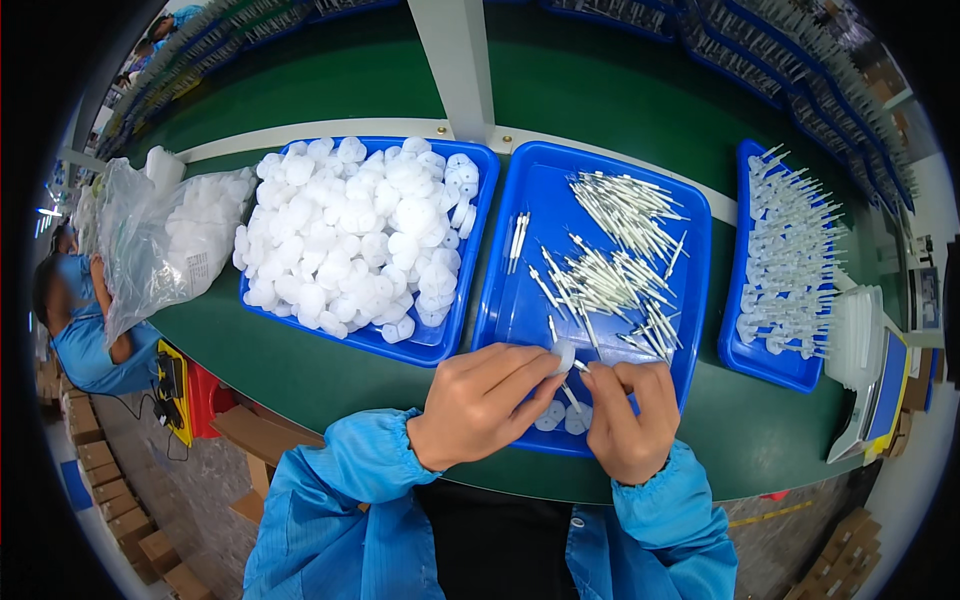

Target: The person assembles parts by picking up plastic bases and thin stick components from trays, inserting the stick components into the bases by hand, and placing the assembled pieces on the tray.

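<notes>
Over the front edge of the middle blue tray [497, 300], my two hands meet. My left hand [480, 400] is closed, pinching a white plastic disc [563, 355] between thumb and fingers. Close beside it, my right hand [635, 420] pinches a thin white rod [581, 367] whose tip points toward the disc; whether the two touch I cannot tell. Beneath my hands a few white discs [550, 416] lie in the tray's front. Further back in the same tray are loose piles of slim white rods [625, 210] with thin metallic-looking tips.
A blue tray [484, 200] heaped with white discs [350, 230] stands left. Beyond it sits a clear plastic bag [165, 240] of white pieces. At right a blue tray [745, 250] holds rows of upright assembled pieces [790, 255]. A white post [455, 70] rises behind. Another person [90, 320] is at far left.
</notes>
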Tool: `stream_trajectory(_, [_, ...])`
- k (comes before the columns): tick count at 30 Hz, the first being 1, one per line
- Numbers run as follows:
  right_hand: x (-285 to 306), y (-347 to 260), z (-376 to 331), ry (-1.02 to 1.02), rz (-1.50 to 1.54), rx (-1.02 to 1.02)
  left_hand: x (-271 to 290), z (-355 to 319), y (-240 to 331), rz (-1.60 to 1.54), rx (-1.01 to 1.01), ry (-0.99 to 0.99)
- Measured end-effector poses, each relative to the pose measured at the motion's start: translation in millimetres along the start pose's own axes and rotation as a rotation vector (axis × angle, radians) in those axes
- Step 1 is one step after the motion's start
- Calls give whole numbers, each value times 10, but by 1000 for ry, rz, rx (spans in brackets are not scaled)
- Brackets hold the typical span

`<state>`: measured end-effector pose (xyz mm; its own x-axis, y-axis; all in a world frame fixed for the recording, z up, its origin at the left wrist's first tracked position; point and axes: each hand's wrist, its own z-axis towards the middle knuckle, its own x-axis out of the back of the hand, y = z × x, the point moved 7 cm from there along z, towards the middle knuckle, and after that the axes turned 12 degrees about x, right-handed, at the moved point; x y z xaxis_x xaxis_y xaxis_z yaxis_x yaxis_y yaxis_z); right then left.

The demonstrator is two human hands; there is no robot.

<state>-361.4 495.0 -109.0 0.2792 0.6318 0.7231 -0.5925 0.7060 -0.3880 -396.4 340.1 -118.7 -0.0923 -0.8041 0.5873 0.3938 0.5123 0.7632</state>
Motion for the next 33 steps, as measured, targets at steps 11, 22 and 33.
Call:
stream_trajectory(11, [41,29,62,20,69,-29,16,-5,9,-10,-17,7])
stream_trajectory(22, [53,32,23,41,82,-27,21,-39,39,-8,-56,35])
stream_trajectory(33, [31,34,-17,113,201,-85,110,9,30,-159,-73,23])
